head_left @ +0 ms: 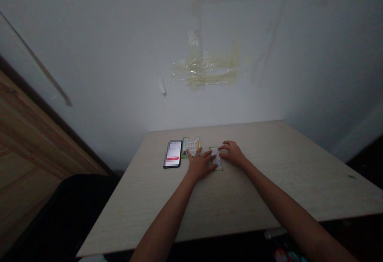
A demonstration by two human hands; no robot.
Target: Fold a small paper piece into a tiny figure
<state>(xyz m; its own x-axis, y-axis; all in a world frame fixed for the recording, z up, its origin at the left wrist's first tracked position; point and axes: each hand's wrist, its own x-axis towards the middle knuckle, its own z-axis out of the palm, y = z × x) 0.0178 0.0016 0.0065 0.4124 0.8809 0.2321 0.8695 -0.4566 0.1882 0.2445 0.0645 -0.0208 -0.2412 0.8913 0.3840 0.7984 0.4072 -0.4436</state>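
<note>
My left hand (201, 165) lies flat on the pale wooden table (149, 202), its fingertips over the left edge of a narrow white-and-green printed card (216, 159). My right hand (232, 153) rests at that card's upper right, with curled fingers touching its edge. Between the hands, the card lies flat and is partly covered. To the left, a wider green-and-yellow printed card (190, 146) sits close to my left thumb. Beyond it lies a black smartphone (172, 154), its lit screen blurred and unreadable.
The table's far side meets a white wall (119, 54) marked with yellowed tape remains (206, 70). A wood-grain panel (26, 134) stands to the left, with a dark object (68, 214) below it. Colourful items (287, 256) show below the table's near edge.
</note>
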